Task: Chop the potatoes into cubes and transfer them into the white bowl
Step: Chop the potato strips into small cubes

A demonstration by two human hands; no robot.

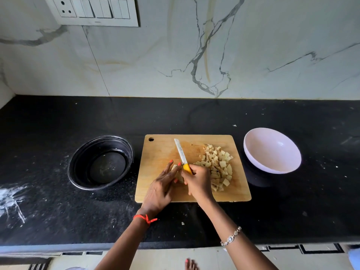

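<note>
Right hand (198, 182) clenched on knife (180, 152) handle, left hand (161, 184) pinching potato (175, 168) on board (157, 151), cubes (219, 164) piled right, bowl (272, 151) right of board, pan (101, 162) left

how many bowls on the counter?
2. A black bowl sits left of the cutting board, and a white bowl sits right of it. Nothing suggests a hidden one.
</note>
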